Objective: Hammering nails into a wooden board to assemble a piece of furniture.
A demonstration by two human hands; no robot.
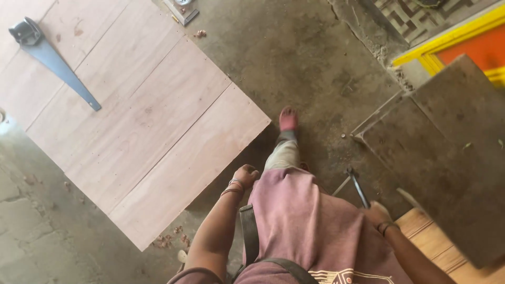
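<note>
Metal hammer (357, 186) in right hand (377, 214)

A rough grey concrete floor (305, 58) carries everything here. Flat on it lie pale plywood sheets (142, 121), set edge to edge and slanting across the left half. A hand saw (52, 60) rests on the sheets near their far left end. Small wood chips (168, 241) sit on the floor by the near corner of the plywood. A dark board (447, 152) lies at the right, partly over a wooden plank (431, 242)
</note>
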